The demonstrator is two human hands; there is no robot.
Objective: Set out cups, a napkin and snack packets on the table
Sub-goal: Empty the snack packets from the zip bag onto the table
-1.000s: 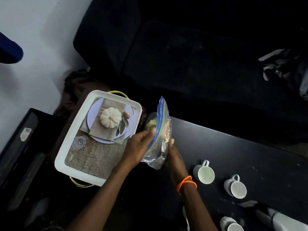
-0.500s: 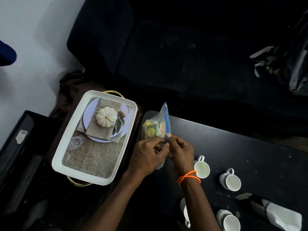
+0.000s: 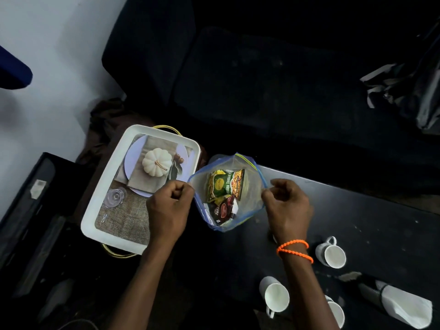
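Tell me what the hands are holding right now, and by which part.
Both hold the clear zip bag by its opened mouth: left hand on one rim, right hand on the opposite rim.

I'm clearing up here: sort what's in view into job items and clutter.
Job: zip bag held open by left hand and right hand; snack packets inside; three cups; napkin.
Clutter: white tray; dark sofa.

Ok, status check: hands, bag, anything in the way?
Left hand and right hand each pinch a rim of the zip bag, holding it open. Snack packets still inside. Three cups on table. Nothing blocking.
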